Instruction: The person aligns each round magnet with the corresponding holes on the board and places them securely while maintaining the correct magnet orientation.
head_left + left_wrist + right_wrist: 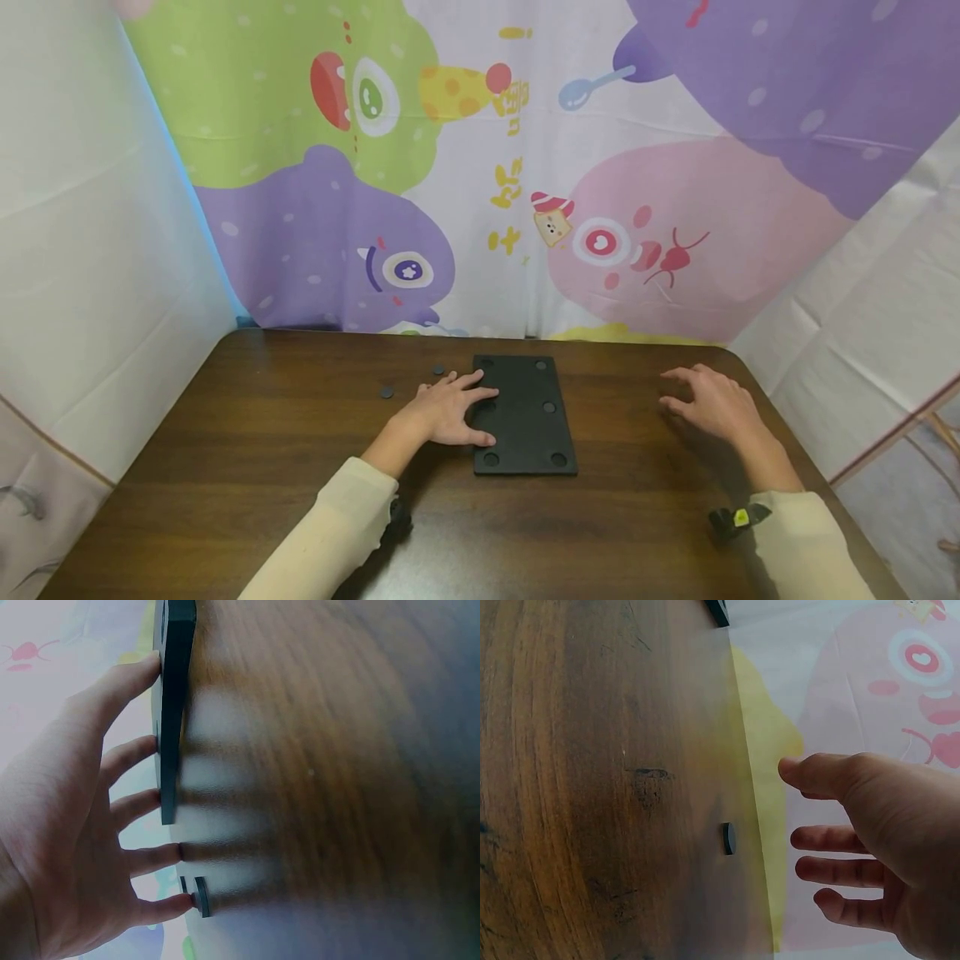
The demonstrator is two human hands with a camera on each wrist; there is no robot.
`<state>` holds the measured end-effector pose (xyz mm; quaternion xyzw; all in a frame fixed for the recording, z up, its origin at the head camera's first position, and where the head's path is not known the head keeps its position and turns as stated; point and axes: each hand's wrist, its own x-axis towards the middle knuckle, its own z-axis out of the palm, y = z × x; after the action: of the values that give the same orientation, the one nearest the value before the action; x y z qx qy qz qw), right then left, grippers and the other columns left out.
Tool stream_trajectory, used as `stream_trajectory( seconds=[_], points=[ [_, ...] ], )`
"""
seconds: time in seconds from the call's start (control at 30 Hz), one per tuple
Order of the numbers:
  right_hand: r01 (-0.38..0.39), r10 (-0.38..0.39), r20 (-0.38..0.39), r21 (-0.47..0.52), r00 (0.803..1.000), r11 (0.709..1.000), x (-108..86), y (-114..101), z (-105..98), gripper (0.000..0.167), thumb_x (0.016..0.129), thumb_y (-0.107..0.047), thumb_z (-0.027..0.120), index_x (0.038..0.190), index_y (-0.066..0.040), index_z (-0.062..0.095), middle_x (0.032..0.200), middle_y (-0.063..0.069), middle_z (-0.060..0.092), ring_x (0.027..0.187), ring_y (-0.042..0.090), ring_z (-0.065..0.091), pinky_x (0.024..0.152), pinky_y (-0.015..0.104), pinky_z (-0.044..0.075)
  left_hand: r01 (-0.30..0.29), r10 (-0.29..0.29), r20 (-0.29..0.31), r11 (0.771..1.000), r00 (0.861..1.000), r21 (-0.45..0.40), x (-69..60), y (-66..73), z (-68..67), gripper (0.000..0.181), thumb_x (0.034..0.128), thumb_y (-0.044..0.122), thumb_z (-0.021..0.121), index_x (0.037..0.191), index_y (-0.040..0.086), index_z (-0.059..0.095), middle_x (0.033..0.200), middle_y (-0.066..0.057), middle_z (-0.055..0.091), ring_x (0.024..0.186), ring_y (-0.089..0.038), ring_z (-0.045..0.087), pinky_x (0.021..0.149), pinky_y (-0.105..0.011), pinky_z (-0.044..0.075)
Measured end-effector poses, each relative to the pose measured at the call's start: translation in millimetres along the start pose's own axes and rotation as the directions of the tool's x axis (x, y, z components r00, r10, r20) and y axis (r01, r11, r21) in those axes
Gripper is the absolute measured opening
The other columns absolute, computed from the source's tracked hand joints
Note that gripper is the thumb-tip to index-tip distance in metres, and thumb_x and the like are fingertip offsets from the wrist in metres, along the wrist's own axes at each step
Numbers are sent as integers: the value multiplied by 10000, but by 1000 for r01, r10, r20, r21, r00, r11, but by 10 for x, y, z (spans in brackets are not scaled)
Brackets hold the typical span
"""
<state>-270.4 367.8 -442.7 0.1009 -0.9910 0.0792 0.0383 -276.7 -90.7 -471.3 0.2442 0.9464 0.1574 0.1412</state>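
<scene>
White cloth printed with green, purple and pink cartoon creatures made up the backdrop (480, 208) across the upper part of the head view. Below it, the brown wooden surface (637, 533) filled much of the lower half. A cream left sleeve (330, 529) entered at the lower left, and a matching right sleeve (806, 542) at the lower right.

The black board (522, 421) lay flat on the surface, slightly right of centre in the lower half of the frame, its longer sides running up and down the picture. At lower centre, the left hand (448, 414) was spread and released, thumb and nearest fingers touching the board's left side without gripping it. Towards the right edge, the right hand (717, 402) was raised over the surface, well apart from the board, its loosely bent fingers grasping nothing.

Round recesses (558, 459) ran along the board's left and right sides. Two small dark discs (387, 392) lay left of the board, above the left hand in the frame; whether the little finger touched one could not be told. Another disc (728, 838) lay below centre in the right wrist view.
</scene>
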Motion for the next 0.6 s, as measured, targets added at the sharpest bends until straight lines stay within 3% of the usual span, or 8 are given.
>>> stream_trajectory(
  seconds=[0.13,0.4,0.6],
  points=[
    [-4,4,11,-7,1000,1000,9,15,7,510,1004,-386,837,1425,-111,752,1291,250,765,1115,521,755,747,620,620,-6,6,0,1000,1000,0,14,-15,13,873,954,679,787,1708,342,506,1893,-67,293,1739,-508,275,1266,-890,294],
    [-12,13,37,-7,999,1000,19,38,39,503,1000,-391,844,1412,-114,764,1293,247,762,1118,518,756,755,633,618,-11,10,-12,1000,1000,-17,226,-230,215,907,916,765,778,1707,436,482,1909,-8,252,1753,-498,241,1269,-906,261],
    [-14,14,42,0,999,1000,25,46,69,494,997,-388,843,1407,-122,772,1285,236,763,1096,514,761,731,615,613,-15,15,-13,1000,1000,-12,251,-272,249,918,908,788,773,1708,449,475,1910,-2,247,1753,-497,243,1259,-907,276]
  ],
)
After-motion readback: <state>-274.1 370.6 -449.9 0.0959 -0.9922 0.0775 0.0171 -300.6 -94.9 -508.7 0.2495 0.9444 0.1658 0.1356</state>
